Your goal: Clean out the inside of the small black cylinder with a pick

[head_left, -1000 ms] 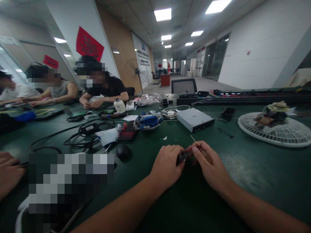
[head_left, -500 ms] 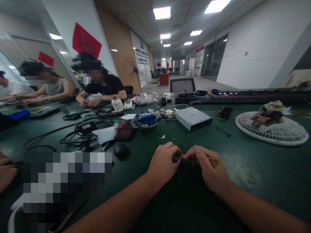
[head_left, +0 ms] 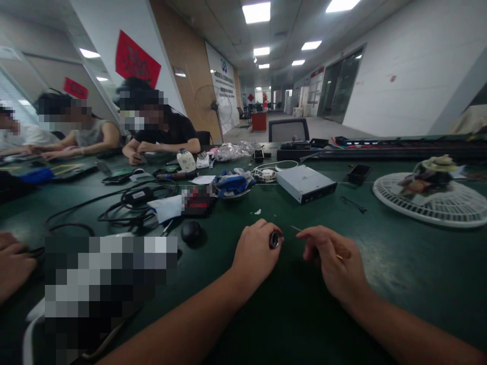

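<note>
My left hand (head_left: 255,252) is closed around a small dark cylinder (head_left: 274,240), its round, metal-rimmed end turned toward me. What lies inside that end is too dark to make out. To its right, my right hand (head_left: 335,258) pinches a thin metal rod-like tool (head_left: 296,228). The tool's slim tip points left, a short gap away from the cylinder, while part of its shaft shows behind the fingers near the palm. Both hands are above the green table (head_left: 300,324). A black computer mouse (head_left: 191,232) sits left of my left hand.
Beyond my hands are a silver disc drive (head_left: 305,182), a bowl with blue cloth (head_left: 235,183) and a white fan grille (head_left: 429,203). Black cables (head_left: 125,210) spread to the left. Another person's hand (head_left: 15,263) is at the left edge; several people sit farther back.
My right hand has drawn back to the right, taking the tool's tip out of the cylinder's end. The left hand still holds the cylinder. The view has shifted slightly.
</note>
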`<state>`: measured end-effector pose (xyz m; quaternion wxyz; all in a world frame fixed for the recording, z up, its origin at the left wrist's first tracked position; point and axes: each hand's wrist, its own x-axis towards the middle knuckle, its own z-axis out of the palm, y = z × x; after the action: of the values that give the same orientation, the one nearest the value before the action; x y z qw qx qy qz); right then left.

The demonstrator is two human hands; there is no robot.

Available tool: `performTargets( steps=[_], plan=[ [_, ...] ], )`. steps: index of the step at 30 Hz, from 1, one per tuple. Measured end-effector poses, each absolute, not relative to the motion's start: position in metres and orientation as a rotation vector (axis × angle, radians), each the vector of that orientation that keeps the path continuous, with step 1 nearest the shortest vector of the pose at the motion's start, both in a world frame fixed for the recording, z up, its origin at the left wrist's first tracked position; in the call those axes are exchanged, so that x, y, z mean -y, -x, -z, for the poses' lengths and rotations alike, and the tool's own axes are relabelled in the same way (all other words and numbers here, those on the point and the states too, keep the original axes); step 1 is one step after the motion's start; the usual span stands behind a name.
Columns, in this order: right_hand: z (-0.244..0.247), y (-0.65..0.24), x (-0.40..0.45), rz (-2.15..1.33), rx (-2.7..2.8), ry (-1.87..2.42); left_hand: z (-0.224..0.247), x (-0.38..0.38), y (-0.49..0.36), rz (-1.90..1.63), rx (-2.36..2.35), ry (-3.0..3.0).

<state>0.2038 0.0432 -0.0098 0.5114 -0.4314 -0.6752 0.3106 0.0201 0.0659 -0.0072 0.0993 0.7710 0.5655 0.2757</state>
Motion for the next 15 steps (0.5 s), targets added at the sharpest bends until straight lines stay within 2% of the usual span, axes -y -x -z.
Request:
performTargets(
  steps=[4, 6, 10, 15],
  plan=[
    [0.002, -0.196, -0.042, -0.553, 1.874, 1.221, 0.007, -0.067, -0.021, -0.884, -1.729, -2.192],
    [-0.002, -0.194, -0.042, -0.628, 1.962, 1.216, 0.007, -0.066, -0.021, -0.881, -1.757, -2.153],
    [-0.004, -0.198, -0.042, -0.826, 1.740, 0.962, 0.007, -0.065, -0.021, -0.864, -1.794, -2.132],
    [0.006, -0.201, -0.046, -0.637, 1.605, 1.235, 0.007, -0.066, -0.021, -0.809, -1.829, -2.127]
  ],
)
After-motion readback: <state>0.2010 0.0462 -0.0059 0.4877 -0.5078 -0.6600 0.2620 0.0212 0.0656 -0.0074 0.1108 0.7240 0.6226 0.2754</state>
